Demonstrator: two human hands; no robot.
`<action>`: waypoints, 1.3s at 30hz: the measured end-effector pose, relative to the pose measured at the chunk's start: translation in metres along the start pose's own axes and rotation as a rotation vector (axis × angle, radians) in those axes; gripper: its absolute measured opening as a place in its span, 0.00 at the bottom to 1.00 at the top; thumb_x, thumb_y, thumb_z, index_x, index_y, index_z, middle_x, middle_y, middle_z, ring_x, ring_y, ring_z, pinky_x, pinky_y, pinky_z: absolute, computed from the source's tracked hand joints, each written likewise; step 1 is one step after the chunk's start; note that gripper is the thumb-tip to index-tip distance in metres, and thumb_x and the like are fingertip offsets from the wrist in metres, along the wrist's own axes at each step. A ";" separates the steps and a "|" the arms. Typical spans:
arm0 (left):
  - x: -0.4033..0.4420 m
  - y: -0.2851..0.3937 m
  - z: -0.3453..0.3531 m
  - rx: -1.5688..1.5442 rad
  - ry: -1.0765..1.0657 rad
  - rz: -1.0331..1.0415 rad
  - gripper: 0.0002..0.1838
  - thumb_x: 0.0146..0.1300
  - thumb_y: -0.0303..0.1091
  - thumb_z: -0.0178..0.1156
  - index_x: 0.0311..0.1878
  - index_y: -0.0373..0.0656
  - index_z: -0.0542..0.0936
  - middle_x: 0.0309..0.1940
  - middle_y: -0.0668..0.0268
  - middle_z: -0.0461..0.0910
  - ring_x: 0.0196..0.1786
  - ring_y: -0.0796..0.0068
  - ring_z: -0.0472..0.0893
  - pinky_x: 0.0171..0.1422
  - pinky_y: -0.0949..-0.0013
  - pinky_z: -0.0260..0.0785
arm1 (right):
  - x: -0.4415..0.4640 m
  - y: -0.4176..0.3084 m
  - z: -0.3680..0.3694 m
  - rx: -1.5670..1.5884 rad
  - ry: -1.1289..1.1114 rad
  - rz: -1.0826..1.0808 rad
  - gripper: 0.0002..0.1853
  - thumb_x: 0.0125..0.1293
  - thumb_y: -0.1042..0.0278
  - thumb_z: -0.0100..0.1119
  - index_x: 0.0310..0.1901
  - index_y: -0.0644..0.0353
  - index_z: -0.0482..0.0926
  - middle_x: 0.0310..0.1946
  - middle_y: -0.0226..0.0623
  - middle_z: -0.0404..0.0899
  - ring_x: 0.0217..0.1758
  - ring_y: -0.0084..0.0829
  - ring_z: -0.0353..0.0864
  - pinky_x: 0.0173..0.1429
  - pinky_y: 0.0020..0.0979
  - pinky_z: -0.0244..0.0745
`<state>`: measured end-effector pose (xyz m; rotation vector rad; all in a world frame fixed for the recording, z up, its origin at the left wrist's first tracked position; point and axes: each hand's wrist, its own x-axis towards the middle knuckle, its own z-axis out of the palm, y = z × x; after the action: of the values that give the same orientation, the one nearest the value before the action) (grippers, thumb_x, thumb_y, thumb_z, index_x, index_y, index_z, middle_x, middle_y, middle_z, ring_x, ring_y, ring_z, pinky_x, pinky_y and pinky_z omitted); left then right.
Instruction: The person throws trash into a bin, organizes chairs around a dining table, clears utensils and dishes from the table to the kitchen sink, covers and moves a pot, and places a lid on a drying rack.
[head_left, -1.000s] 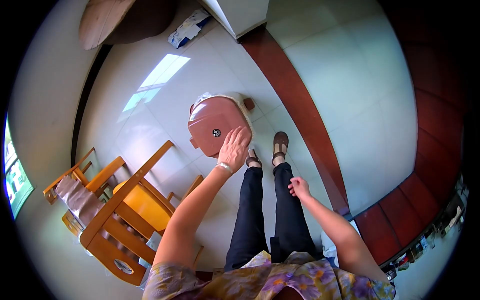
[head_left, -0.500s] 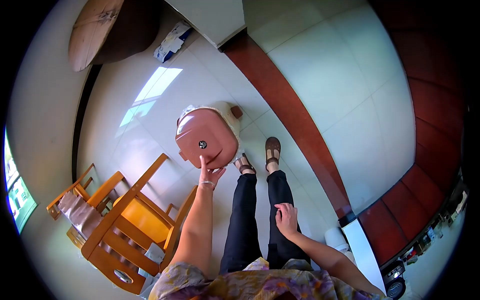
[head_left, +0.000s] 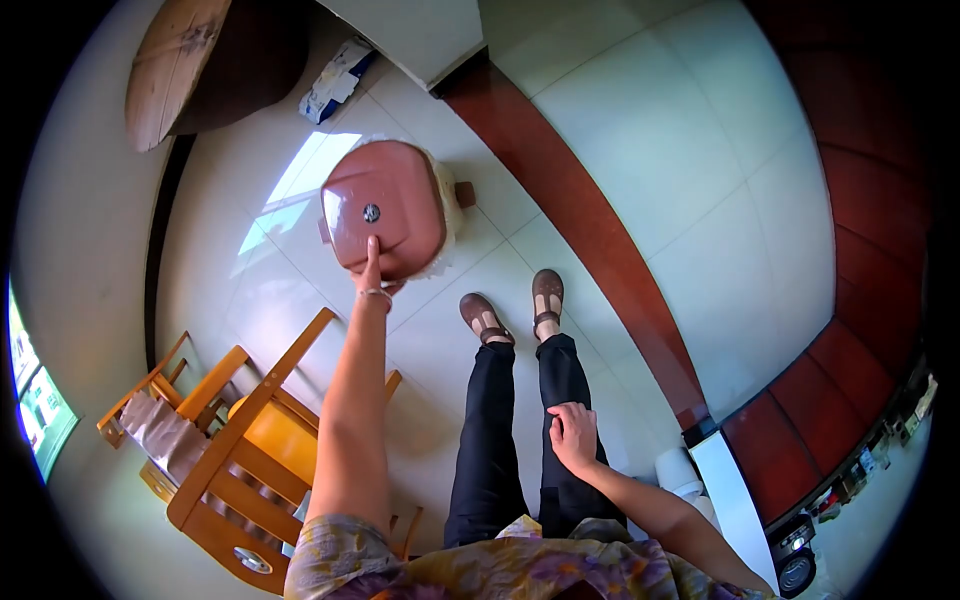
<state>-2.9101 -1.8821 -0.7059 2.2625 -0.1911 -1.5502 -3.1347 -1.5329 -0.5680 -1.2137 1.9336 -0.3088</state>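
A lidded bin [head_left: 410, 200] with a glossy pink top, a round dark emblem and brown side handles stands ahead of my feet. Crinkled clear plastic shows around its rim, over a pale body. My left hand [head_left: 373, 272] grips the near edge of the lid, thumb on top and fingers partly hidden under the edge. On my right leg rests my right hand [head_left: 573, 435], holding nothing, its fingers loosely bent over the dark trousers [head_left: 568, 385]. Whether the bin touches the floor I cannot tell.
A wooden chair [head_left: 255, 405] is at the left. A blue-and-white package [head_left: 338, 80] lies at the back near a large brown round object [head_left: 235, 70]. A dark red floor strip [head_left: 570, 170] runs along the right. A white cylindrical object [head_left: 678, 470] is beside my right leg.
The bin has moved forward and a little left, away from my feet, with my left hand still at its lid edge. My left arm reaches farther. My right hand stays on my leg.
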 end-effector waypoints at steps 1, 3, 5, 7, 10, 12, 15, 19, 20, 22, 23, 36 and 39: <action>-0.004 0.011 0.001 -0.018 -0.052 0.055 0.49 0.40 0.57 0.70 0.62 0.54 0.53 0.59 0.57 0.61 0.53 0.47 0.68 0.44 0.46 0.70 | -0.001 0.000 0.000 -0.002 -0.001 -0.003 0.11 0.50 0.78 0.53 0.37 0.56 0.71 0.33 0.33 0.71 0.39 0.35 0.70 0.42 0.36 0.61; 0.015 0.022 -0.008 -0.012 -0.070 0.123 0.50 0.40 0.53 0.71 0.63 0.54 0.52 0.59 0.56 0.61 0.54 0.50 0.68 0.45 0.48 0.70 | -0.001 0.001 0.002 -0.001 -0.005 -0.007 0.11 0.50 0.78 0.53 0.37 0.56 0.71 0.33 0.33 0.71 0.39 0.35 0.70 0.42 0.36 0.61; 0.023 0.030 -0.014 0.022 -0.037 0.178 0.51 0.40 0.51 0.72 0.64 0.53 0.51 0.59 0.56 0.61 0.55 0.51 0.68 0.46 0.49 0.69 | -0.003 0.002 0.003 -0.001 -0.007 -0.010 0.11 0.50 0.78 0.53 0.37 0.55 0.71 0.33 0.33 0.71 0.39 0.35 0.70 0.42 0.36 0.61; 0.034 0.036 -0.019 0.085 -0.057 0.373 0.53 0.42 0.49 0.72 0.66 0.47 0.48 0.61 0.55 0.59 0.59 0.56 0.65 0.53 0.56 0.67 | -0.005 0.004 0.004 -0.005 0.000 -0.017 0.11 0.50 0.78 0.53 0.37 0.55 0.70 0.33 0.32 0.71 0.38 0.35 0.70 0.42 0.36 0.61; 0.096 0.034 -0.037 0.143 -0.108 0.619 0.54 0.44 0.46 0.71 0.67 0.41 0.46 0.63 0.54 0.58 0.62 0.61 0.62 0.60 0.63 0.61 | -0.008 0.004 0.008 -0.013 -0.010 -0.014 0.11 0.50 0.77 0.53 0.37 0.55 0.70 0.33 0.32 0.71 0.38 0.35 0.70 0.42 0.36 0.61; 0.098 0.036 -0.042 0.219 -0.035 0.597 0.52 0.46 0.43 0.70 0.67 0.39 0.47 0.63 0.54 0.57 0.64 0.62 0.61 0.64 0.66 0.55 | -0.008 0.002 0.008 -0.018 -0.016 -0.012 0.11 0.50 0.77 0.53 0.37 0.55 0.70 0.32 0.32 0.71 0.38 0.35 0.70 0.42 0.36 0.61; 0.103 0.036 -0.053 0.275 -0.153 0.766 0.46 0.49 0.37 0.68 0.66 0.39 0.50 0.62 0.56 0.58 0.63 0.61 0.61 0.63 0.65 0.58 | -0.009 0.000 0.008 -0.023 -0.015 -0.010 0.11 0.50 0.77 0.53 0.36 0.55 0.70 0.32 0.32 0.71 0.38 0.35 0.70 0.42 0.36 0.61; 0.081 -0.007 -0.067 0.512 0.119 0.938 0.47 0.48 0.44 0.68 0.65 0.36 0.53 0.60 0.50 0.60 0.61 0.56 0.64 0.61 0.61 0.60 | -0.016 -0.005 0.009 -0.034 -0.021 -0.020 0.11 0.49 0.75 0.55 0.36 0.55 0.71 0.33 0.33 0.70 0.39 0.36 0.70 0.42 0.37 0.61; 0.063 -0.019 -0.068 0.570 0.133 0.965 0.44 0.48 0.44 0.67 0.63 0.36 0.55 0.58 0.51 0.62 0.59 0.57 0.65 0.60 0.61 0.61 | -0.015 -0.005 0.007 -0.050 -0.032 -0.024 0.11 0.48 0.73 0.56 0.36 0.55 0.71 0.33 0.33 0.70 0.39 0.36 0.70 0.43 0.38 0.61; 0.015 -0.058 -0.084 0.703 0.044 0.939 0.39 0.48 0.45 0.67 0.60 0.38 0.60 0.54 0.52 0.66 0.55 0.57 0.68 0.57 0.61 0.63 | -0.019 -0.006 0.003 -0.067 -0.079 -0.043 0.13 0.47 0.69 0.58 0.37 0.55 0.72 0.35 0.32 0.71 0.44 0.36 0.68 0.46 0.39 0.60; -0.009 -0.078 -0.094 0.781 -0.026 0.894 0.37 0.48 0.46 0.66 0.58 0.39 0.62 0.52 0.53 0.68 0.53 0.58 0.70 0.56 0.61 0.64 | -0.022 -0.005 0.000 -0.065 -0.119 -0.070 0.13 0.47 0.68 0.58 0.37 0.54 0.73 0.37 0.31 0.72 0.45 0.36 0.68 0.48 0.40 0.60; -0.285 -0.104 -0.211 1.042 -0.553 0.155 0.19 0.56 0.39 0.57 0.47 0.37 0.76 0.33 0.62 0.81 0.32 0.76 0.81 0.39 0.74 0.74 | -0.044 -0.016 -0.125 0.324 -0.306 0.081 0.15 0.57 0.54 0.53 0.42 0.50 0.78 0.37 0.33 0.81 0.42 0.32 0.79 0.51 0.33 0.70; -0.300 -0.073 -0.206 0.755 -0.383 0.215 0.17 0.59 0.37 0.54 0.47 0.35 0.74 0.33 0.60 0.80 0.32 0.72 0.81 0.35 0.73 0.75 | -0.036 0.016 -0.136 0.421 -0.296 0.111 0.14 0.60 0.62 0.52 0.43 0.61 0.76 0.36 0.35 0.81 0.41 0.29 0.80 0.47 0.28 0.72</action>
<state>-2.8425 -1.6681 -0.4103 2.2856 -1.2669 -1.9969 -3.2387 -1.5224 -0.4723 -0.8209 1.5724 -0.4271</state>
